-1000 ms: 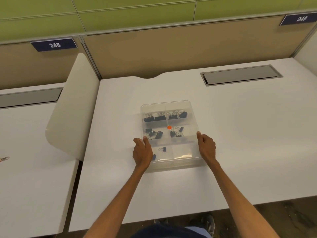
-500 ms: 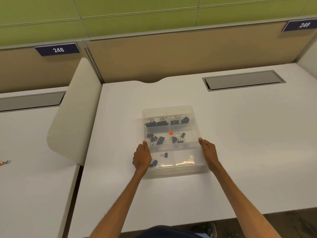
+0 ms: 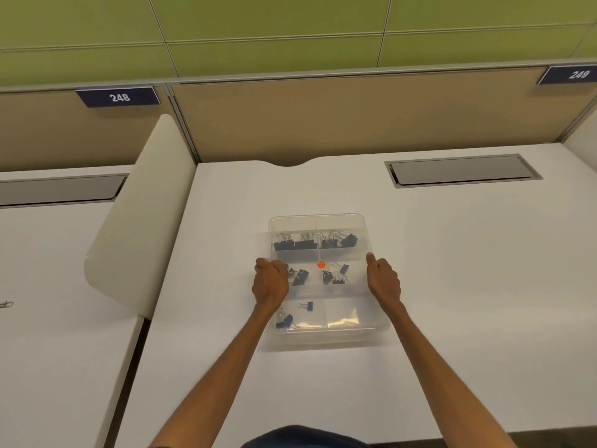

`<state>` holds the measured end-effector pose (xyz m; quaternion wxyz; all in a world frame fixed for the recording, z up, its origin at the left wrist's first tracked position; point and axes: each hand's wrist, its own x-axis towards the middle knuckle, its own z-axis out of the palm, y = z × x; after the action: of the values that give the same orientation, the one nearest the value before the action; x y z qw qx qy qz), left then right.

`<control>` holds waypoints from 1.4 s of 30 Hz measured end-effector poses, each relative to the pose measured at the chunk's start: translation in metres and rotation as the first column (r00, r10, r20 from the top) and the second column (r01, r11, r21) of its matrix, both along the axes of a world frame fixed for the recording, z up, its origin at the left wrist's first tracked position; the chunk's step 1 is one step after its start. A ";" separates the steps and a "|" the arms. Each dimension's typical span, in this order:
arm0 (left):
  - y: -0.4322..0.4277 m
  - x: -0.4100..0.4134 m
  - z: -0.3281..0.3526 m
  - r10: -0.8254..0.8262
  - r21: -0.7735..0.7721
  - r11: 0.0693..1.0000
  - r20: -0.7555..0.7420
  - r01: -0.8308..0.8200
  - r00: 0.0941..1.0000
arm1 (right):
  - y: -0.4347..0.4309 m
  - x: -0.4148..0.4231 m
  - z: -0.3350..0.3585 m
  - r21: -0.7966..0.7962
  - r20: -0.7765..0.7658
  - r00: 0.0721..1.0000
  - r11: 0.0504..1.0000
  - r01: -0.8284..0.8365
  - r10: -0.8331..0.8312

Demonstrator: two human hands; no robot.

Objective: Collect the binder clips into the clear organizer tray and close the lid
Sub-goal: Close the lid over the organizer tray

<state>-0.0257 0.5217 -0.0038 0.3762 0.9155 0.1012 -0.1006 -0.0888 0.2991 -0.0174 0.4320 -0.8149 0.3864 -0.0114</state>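
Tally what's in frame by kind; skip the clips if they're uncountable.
clear organizer tray: 1
orange dot: 1
left hand, right hand: 2
248 plate, 249 plate: 2
cable hatches: 2
total: 8
binder clips: overlapping, partly behind the left hand, no exact count

A clear organizer tray (image 3: 326,221) is sitting on a white desk (image 3: 468,270) with its lid lying flat. The left hand (image 3: 270,282) is curling over its left edge, and the right hand (image 3: 383,281) is gripping the right edge, thumb along the rim. Dark binder clips (image 3: 294,244) are lying in five compartments (the near-right one is showing only glare). An orange dot (image 3: 321,264) is marking the centre.
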 end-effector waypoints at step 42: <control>-0.026 0.136 -0.015 0.009 -0.079 0.997 0.000 -0.009 1.000 | -0.053 0.129 -0.019 -0.131 0.118 0.993 0.991 0.029 -0.014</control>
<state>0.1106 0.4954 -0.0183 0.4125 0.8995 0.1013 -0.1025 0.0398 0.2459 -0.0366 0.3985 -0.8355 0.3677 -0.0893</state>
